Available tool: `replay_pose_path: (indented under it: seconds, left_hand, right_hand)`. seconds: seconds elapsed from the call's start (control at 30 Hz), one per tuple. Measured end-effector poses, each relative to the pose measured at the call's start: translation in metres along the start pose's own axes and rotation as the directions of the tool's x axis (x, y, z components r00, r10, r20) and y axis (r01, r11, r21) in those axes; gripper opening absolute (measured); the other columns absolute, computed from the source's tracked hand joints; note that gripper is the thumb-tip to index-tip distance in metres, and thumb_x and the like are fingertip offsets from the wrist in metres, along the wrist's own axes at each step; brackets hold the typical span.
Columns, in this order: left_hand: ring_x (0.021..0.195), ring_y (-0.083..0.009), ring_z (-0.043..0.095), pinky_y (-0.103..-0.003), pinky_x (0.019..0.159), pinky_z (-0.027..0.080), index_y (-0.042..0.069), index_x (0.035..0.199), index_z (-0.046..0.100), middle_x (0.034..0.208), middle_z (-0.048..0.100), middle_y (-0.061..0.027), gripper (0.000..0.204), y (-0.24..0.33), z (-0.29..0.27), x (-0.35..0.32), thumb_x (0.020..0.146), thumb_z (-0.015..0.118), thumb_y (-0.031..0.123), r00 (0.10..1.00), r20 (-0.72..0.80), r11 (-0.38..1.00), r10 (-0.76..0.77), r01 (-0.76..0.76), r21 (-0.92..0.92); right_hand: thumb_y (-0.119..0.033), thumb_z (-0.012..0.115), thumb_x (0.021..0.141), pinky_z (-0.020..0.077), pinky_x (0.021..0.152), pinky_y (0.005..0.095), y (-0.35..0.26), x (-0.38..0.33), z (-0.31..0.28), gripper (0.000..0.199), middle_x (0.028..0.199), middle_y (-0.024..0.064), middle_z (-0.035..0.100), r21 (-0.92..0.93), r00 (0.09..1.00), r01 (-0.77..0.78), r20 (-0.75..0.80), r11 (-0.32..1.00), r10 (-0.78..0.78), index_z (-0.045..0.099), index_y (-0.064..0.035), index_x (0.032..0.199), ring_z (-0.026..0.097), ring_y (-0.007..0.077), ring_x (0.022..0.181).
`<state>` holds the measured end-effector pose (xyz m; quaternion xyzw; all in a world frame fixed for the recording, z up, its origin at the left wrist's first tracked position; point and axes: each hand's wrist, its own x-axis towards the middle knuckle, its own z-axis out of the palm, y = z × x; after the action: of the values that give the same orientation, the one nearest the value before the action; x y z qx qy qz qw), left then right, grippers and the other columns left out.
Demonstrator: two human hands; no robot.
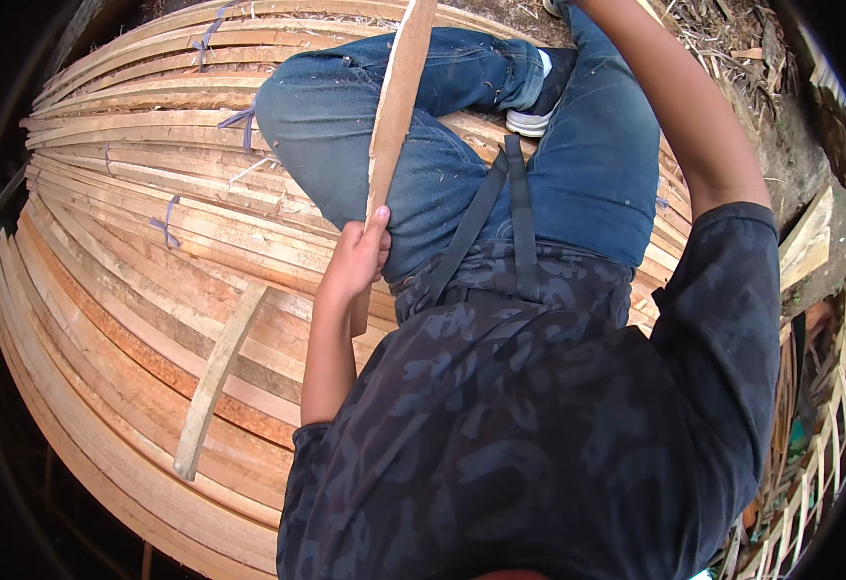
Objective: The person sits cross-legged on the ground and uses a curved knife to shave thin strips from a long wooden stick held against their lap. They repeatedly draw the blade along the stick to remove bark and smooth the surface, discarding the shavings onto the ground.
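Observation:
My left hand [353,259] grips the lower end of a long thin wooden strip [396,106] that rises past my bent left knee to the top edge. My right arm [679,97] stretches up and out of the frame, so my right hand is hidden. I sit in blue jeans [597,164] and a dark patterned shirt [539,425] on a stack of wooden strips [133,280]. A white-soled shoe [531,118] rests on the stack by my knees.
A loose pale strip [215,377] lies crosswise on the stack to my left. Purple ties [167,222] bundle some strips. Wood offcuts [807,242] and more slats [829,435] lie on the dirt ground at the right.

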<state>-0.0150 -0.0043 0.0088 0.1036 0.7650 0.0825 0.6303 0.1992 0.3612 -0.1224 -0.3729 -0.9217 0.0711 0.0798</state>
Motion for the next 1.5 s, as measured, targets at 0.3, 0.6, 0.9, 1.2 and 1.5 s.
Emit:
replay_pose_path:
  seconds: [0.3, 0.6, 0.9, 1.2, 1.5]
  left_hand:
    - [0.044, -0.0076, 0.033, -0.026, 0.041, 0.027, 0.008, 0.059, 0.044, 0.051, 0.036, 0.0037, 0.056, 0.004, -0.005, 0.001, 0.096, 0.046, 0.051, 0.999, -0.005, 0.994, 0.046, -0.045, 0.104]
    - [0.045, -0.0080, 0.032, -0.028, 0.042, 0.027, 0.008, 0.059, 0.045, 0.052, 0.036, 0.0041, 0.056, 0.006, -0.012, 0.004, 0.096, 0.046, 0.050, 0.996, 0.081, 0.998, -0.035, 0.031, 0.050]
    - [0.041, -0.0069, 0.026, -0.025, 0.039, 0.022, 0.012, 0.056, 0.037, 0.050, 0.030, 0.0049, 0.058, 0.000, -0.005, 0.001, 0.097, 0.043, 0.053, 0.998, 0.008, 0.995, 0.065, -0.065, 0.073]
    - [0.043, -0.0083, 0.030, -0.027, 0.040, 0.027, 0.008, 0.060, 0.044, 0.051, 0.034, 0.0034, 0.057, -0.005, -0.012, 0.009, 0.097, 0.044, 0.051, 0.993, 0.117, 1.000, -0.007, 0.003, 0.031]
    - [0.044, -0.0083, 0.032, -0.026, 0.041, 0.028, 0.007, 0.060, 0.046, 0.052, 0.037, 0.0025, 0.059, 0.004, -0.013, 0.007, 0.096, 0.045, 0.054, 0.996, 0.085, 0.992, 0.021, -0.031, 0.123]
  right_hand:
    - [-0.042, 0.053, 0.090, 0.0521, 0.057, 0.0465, 0.023, -0.002, -0.002, 0.036, 0.069, 0.0179, 0.064, 0.013, 0.995, -0.031, -0.099, 0.999, 0.032, 0.061, -0.0072, 0.088, 0.064, 0.0369, 0.061]
    - [-0.045, 0.053, 0.090, 0.0474, 0.048, 0.0451, -0.022, -0.056, -0.065, 0.039, 0.059, 0.0148, 0.058, -0.101, 0.974, 0.092, 0.216, 0.991, -0.069, 0.055, -0.0068, 0.085, 0.060, 0.0328, 0.051]
    - [-0.030, 0.052, 0.093, 0.0489, 0.052, 0.0447, 0.007, -0.044, -0.048, 0.025, 0.067, 0.0154, 0.061, -0.062, 0.946, 0.300, -0.111, 0.952, -0.305, 0.053, -0.0058, 0.098, 0.062, 0.0345, 0.059]
    - [-0.027, 0.052, 0.092, 0.0498, 0.071, 0.0494, 0.031, -0.077, -0.070, 0.026, 0.084, 0.0222, 0.064, 0.174, 0.969, -0.225, -0.062, 0.959, 0.238, 0.055, -0.0047, 0.105, 0.063, 0.0414, 0.076]
    - [-0.031, 0.054, 0.091, 0.0499, 0.057, 0.0458, 0.025, -0.054, -0.011, 0.024, 0.073, 0.0170, 0.063, 0.054, 0.968, -0.127, -0.213, 0.990, 0.135, 0.055, -0.0068, 0.088, 0.062, 0.0358, 0.063]
